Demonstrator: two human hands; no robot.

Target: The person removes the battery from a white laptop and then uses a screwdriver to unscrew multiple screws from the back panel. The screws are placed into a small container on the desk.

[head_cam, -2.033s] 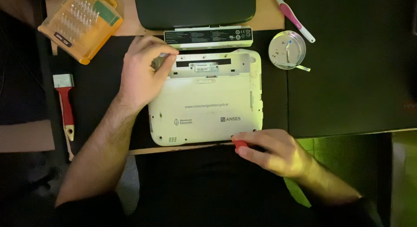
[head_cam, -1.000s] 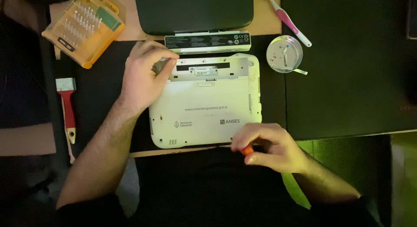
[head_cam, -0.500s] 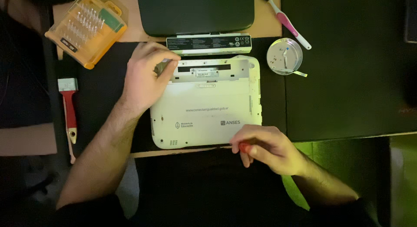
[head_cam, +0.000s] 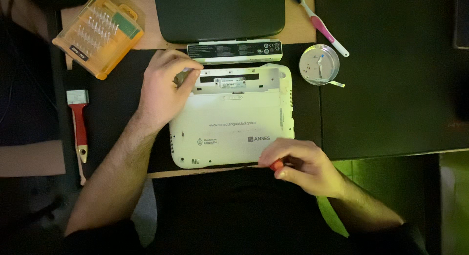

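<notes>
A small white laptop lies upside down in the middle of the dark desk, its battery bay empty at the far edge. My left hand rests on its far left corner, fingers curled over the edge. My right hand is at the near right corner, closed around a small tool with a red-orange handle. A long battery pack lies just beyond the laptop.
A dark closed laptop sits at the back. An orange case of screwdriver bits is at the back left, a red-handled brush at the left. A round dish of small parts and a pink toothbrush lie at the right.
My right hand has shifted slightly along the laptop's near right corner with the red tool. My left hand has stayed on the far left corner.
</notes>
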